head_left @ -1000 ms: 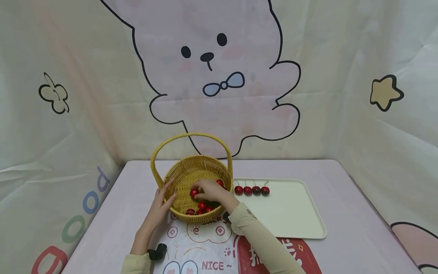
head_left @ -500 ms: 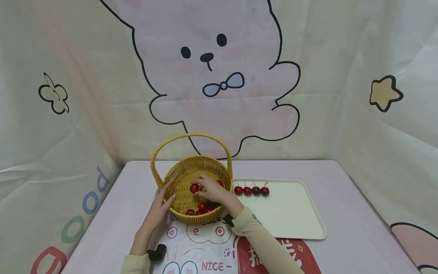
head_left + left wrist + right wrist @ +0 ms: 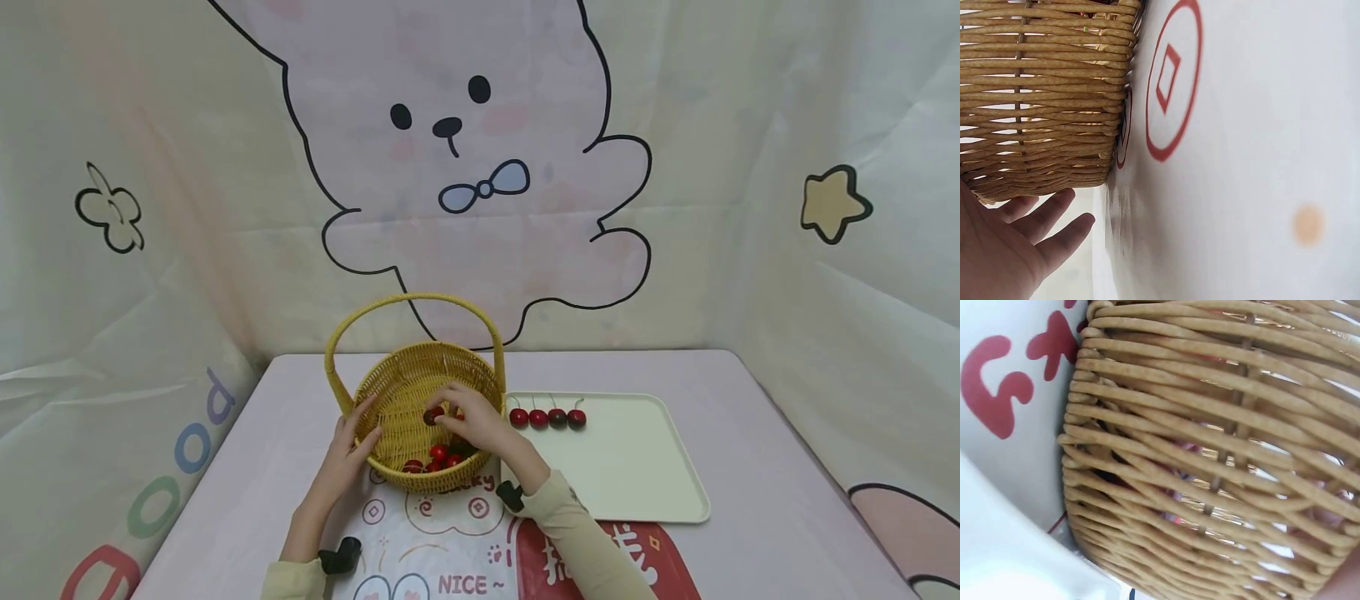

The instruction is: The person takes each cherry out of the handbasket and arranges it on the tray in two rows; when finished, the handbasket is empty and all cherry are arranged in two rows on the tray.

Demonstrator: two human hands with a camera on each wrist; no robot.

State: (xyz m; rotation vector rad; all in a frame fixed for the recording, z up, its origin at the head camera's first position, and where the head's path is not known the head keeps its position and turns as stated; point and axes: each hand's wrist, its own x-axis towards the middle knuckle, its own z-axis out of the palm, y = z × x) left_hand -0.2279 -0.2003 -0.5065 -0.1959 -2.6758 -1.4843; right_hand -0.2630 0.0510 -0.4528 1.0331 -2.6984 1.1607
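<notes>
A yellow woven basket with a tall hoop handle stands left of the table's middle. My right hand is inside it, pinching a dark red cherry between thumb and fingers above the basket floor. Several more cherries lie toward the near side of the basket, some partly covered by my right hand and wrist. At the left rim rests my left hand, thumb and fingers spread. The left wrist view shows its fingers nearly straight beside the wicker. In the right wrist view, the basket wall hides most of the right hand.
A cream tray lies right of the basket, close to its side. Several stemmed cherries form a row at its back left corner. A printed mat covers the near tabletop. Patterned cloth hangs behind the table.
My right hand has lifted the cherry slightly off the basket floor and drawn it a little to the right. The left hand stays at the rim. The head view has shifted slightly.
</notes>
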